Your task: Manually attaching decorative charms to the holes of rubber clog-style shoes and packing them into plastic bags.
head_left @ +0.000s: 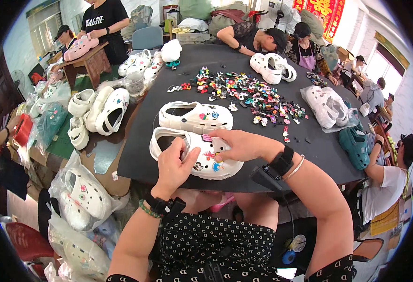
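Over the black table, hands half-curled, gripping a white clog, left at its opening, right over toe

At the back are a blue chair, a fan and a red wall banner.

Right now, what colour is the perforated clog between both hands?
Perforated clog: white, with multicoloured charms; head view.
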`<state>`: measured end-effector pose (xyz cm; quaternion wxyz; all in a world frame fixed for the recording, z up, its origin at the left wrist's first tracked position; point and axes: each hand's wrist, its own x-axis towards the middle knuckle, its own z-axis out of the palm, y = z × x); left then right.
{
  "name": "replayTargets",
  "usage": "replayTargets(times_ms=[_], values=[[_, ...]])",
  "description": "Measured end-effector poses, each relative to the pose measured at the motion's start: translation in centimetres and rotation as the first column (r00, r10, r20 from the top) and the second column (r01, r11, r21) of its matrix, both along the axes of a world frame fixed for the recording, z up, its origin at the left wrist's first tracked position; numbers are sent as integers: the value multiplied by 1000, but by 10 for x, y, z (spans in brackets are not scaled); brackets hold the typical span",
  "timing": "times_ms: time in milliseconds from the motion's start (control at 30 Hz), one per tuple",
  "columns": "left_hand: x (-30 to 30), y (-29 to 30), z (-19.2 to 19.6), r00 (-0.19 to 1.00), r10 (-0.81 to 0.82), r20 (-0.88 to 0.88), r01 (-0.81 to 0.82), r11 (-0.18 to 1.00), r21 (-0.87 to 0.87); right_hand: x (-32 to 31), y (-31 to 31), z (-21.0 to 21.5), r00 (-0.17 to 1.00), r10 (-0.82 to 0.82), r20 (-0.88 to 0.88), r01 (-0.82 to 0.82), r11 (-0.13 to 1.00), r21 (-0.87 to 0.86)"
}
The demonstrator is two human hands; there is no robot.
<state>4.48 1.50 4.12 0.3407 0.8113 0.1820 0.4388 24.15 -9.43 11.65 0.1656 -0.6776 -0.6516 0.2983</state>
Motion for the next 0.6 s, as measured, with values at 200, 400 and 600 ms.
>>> replayTargets(times_ms=[200, 400, 600], values=[[-2, 3, -1, 1000, -24, -9, 24, 999, -30, -14, -1, 12, 996, -61, 65, 65, 996, -54], [-2, 2, -2, 998, -50, 26, 51, 998, -45, 8, 2, 5, 997, 36, -68, -36, 999, 4], [-4, 5, -8, 997, -69, 29, 71, 995, -64, -6, 2, 2, 999, -44, 6, 44, 997, 56]])
